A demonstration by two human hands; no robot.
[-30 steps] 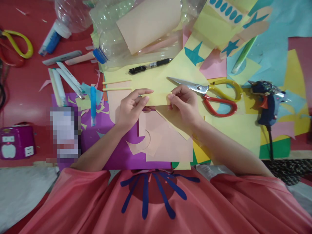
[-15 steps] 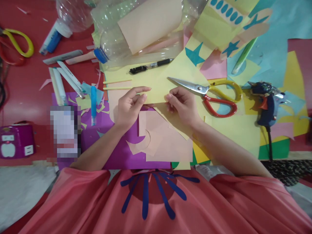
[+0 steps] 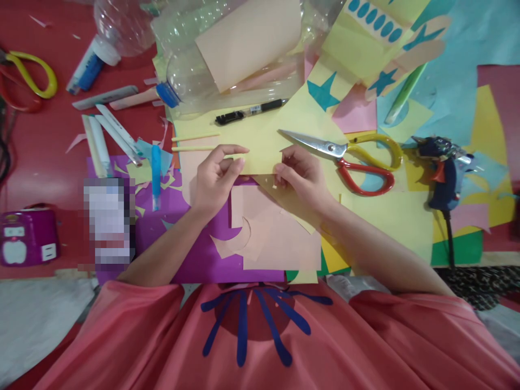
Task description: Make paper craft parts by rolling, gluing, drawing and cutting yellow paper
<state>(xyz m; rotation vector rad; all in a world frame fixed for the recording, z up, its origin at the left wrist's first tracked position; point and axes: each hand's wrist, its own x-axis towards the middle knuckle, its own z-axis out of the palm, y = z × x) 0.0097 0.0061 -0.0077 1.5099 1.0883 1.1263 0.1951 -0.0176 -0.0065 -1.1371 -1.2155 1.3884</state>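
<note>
Between my hands is a piece of yellow paper (image 3: 262, 162). My left hand (image 3: 219, 176) pinches its left end between thumb and index finger. At the right end my right hand (image 3: 300, 173) has its thumb and fingers pressed together, with a small pale bit showing below the fingertips. Scissors (image 3: 337, 149) with yellow and red handles lie just right of my right hand, blades pointing left. A black pen (image 3: 252, 111) rests above the hands. Pink paper (image 3: 284, 233) lies below them, over a purple sheet (image 3: 195, 254).
Clear plastic bottles (image 3: 190, 70) lie at the back. A glue gun (image 3: 447, 173) rests on the right. Markers (image 3: 117, 132), paper scraps and a blurred phone-like object (image 3: 108, 222) are on the left, with a purple box (image 3: 28, 235) and another pair of scissors (image 3: 36, 70) farther out.
The fingers of my right hand have shifted slightly at the paper's right end, and a small pale bit now shows below them. My left hand has hardly moved.
</note>
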